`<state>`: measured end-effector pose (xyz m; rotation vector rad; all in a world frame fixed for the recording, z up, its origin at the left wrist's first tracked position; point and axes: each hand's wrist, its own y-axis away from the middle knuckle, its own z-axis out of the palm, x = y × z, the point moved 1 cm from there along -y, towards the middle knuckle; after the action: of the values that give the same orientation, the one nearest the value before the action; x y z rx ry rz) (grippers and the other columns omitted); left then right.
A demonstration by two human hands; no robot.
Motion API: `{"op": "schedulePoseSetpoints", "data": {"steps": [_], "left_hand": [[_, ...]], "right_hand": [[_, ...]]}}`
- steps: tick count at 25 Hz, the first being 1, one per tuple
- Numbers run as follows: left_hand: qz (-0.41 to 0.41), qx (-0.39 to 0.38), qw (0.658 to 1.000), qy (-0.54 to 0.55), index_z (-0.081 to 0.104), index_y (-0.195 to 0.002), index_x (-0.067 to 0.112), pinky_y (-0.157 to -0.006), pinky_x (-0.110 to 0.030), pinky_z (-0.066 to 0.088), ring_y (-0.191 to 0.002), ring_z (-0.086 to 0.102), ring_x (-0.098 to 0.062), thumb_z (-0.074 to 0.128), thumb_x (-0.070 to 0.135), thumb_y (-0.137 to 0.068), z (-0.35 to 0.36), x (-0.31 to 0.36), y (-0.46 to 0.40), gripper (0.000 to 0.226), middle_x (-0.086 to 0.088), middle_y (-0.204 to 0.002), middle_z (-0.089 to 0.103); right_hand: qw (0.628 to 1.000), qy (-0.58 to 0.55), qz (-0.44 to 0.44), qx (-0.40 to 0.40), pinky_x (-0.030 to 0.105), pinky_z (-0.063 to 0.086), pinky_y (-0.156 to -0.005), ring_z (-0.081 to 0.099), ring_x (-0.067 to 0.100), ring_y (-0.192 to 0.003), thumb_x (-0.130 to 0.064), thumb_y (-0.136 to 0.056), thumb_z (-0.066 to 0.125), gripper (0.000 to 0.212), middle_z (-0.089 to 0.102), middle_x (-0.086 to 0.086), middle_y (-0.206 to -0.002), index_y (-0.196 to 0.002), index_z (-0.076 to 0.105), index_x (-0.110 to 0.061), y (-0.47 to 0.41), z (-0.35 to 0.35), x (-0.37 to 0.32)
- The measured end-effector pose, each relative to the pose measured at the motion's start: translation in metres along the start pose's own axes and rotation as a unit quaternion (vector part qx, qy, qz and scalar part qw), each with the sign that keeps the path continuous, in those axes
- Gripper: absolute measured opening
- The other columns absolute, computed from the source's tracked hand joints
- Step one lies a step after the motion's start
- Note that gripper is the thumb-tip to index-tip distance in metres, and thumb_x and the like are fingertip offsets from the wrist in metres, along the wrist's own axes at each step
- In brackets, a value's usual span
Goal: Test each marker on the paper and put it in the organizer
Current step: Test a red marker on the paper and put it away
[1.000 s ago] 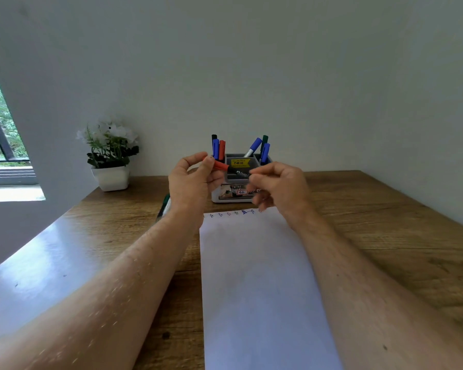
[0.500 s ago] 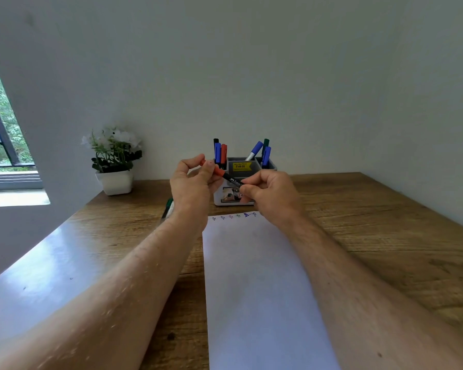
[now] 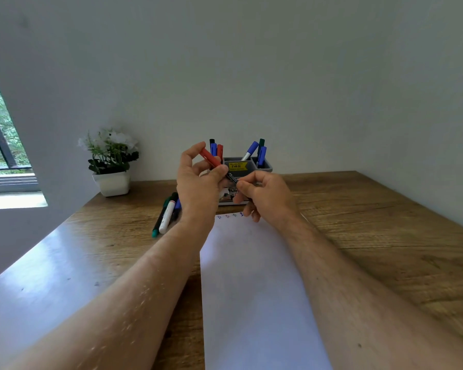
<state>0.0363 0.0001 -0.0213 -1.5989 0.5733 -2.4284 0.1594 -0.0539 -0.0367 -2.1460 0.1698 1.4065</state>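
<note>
Right now both hands are raised above the far end of the white sheet of paper (image 3: 254,284), and between them is a marker with a red cap and a dark printed barrel (image 3: 232,178). The left hand (image 3: 198,182) has its fingers curled around the red cap (image 3: 210,158), which points up and to the left, while the right hand (image 3: 265,194) pinches the dark barrel with thumb and forefinger; whether the cap is fully seated on the barrel I cannot tell. Behind the hands, close to the wall, stands the grey plastic organizer with several compartments (image 3: 262,168) and a yellow price sticker (image 3: 238,166) on its front. Upright in its left part are a black, a blue and a red marker (image 3: 216,148), and in its right part two blue markers and one green marker (image 3: 257,152) lean outward. On the table left of the left wrist lies a small bunch of loose markers (image 3: 166,214), one white with a red cap, one green and others dark, touching one another. Along the far edge of the paper runs a row of small blue scribbles (image 3: 230,216). The surface is a wooden table with brown grain (image 3: 385,231), glossy and reflecting light at its left side. A white square pot with green leaves and white flowers (image 3: 110,166) stands at the back left corner. The walls are plain pale grey, and at the far left a window (image 3: 0,145) shows green trees.
</note>
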Motion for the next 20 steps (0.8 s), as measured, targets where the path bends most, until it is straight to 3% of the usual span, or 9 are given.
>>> {"op": "schedulePoseSetpoints", "data": {"steps": [3, 5, 7, 10, 15, 20], "left_hand": [[0.087, -0.003, 0.992, -0.088, 0.053, -0.122, 0.037, -0.079, -0.036, 0.061, -0.089, 0.073, -0.011, 0.071, 0.001, -0.086, 0.010, 0.011, -0.001, 0.054, 0.001, -0.104, 0.070], [0.148, -0.030, 0.980, -0.130, 0.054, -0.123, 0.039, -0.079, -0.030, 0.060, -0.089, 0.070, -0.005, 0.070, 0.003, -0.086, 0.022, 0.019, -0.002, 0.054, 0.005, -0.104, 0.069], [0.215, -0.058, 0.959, -0.175, 0.054, -0.126, 0.036, -0.079, -0.021, 0.058, -0.091, 0.067, -0.002, 0.069, 0.002, -0.087, 0.038, 0.025, -0.004, 0.053, 0.004, -0.109, 0.068], [0.288, -0.072, 0.933, -0.205, 0.054, -0.130, 0.029, -0.080, -0.022, 0.058, -0.094, 0.065, -0.002, 0.065, -0.001, -0.090, 0.061, 0.030, -0.015, 0.051, 0.000, -0.114, 0.065], [0.297, -0.082, 0.917, -0.252, 0.056, -0.132, 0.028, -0.078, -0.028, 0.060, -0.089, 0.064, -0.003, 0.065, -0.002, -0.089, 0.088, 0.018, -0.036, 0.054, 0.003, -0.112, 0.056], [0.201, -0.097, 0.907, -0.357, 0.052, -0.139, 0.031, -0.084, -0.026, 0.056, -0.088, 0.062, -0.007, 0.065, 0.003, -0.089, 0.091, -0.013, -0.051, 0.058, 0.001, -0.112, 0.055]], "right_hand": [[0.996, 0.042, -0.035, 0.072, 0.022, 0.051, -0.049, 0.066, 0.009, -0.060, -0.038, -0.096, 0.061, 0.022, 0.071, -0.004, -0.092, -0.106, 0.065, -0.019, -0.001, -0.002, 0.002], [0.988, 0.044, -0.043, 0.140, 0.017, 0.050, -0.052, 0.066, 0.006, -0.068, -0.043, -0.099, 0.054, 0.027, 0.068, -0.006, -0.089, -0.107, 0.061, -0.019, -0.002, -0.006, 0.004], [0.978, 0.055, -0.043, 0.198, 0.009, 0.042, -0.048, 0.063, 0.005, -0.067, -0.039, -0.103, 0.047, 0.024, 0.065, -0.006, -0.082, -0.104, 0.058, -0.018, -0.005, -0.010, 0.006], [0.968, 0.083, -0.059, 0.230, 0.014, 0.038, -0.047, 0.060, 0.008, -0.061, -0.037, -0.104, 0.043, 0.024, 0.065, 0.000, -0.077, -0.101, 0.056, -0.016, -0.006, -0.011, 0.009], [0.957, 0.129, -0.106, 0.237, 0.023, 0.047, -0.050, 0.064, 0.014, -0.061, -0.041, -0.105, 0.039, 0.032, 0.066, 0.004, -0.075, -0.101, 0.056, -0.014, -0.007, -0.010, 0.009], [0.953, 0.132, -0.115, 0.246, 0.024, 0.045, -0.048, 0.062, 0.012, -0.059, -0.040, -0.106, 0.037, 0.035, 0.063, 0.000, -0.072, -0.095, 0.057, -0.014, -0.010, -0.011, 0.009]]}}
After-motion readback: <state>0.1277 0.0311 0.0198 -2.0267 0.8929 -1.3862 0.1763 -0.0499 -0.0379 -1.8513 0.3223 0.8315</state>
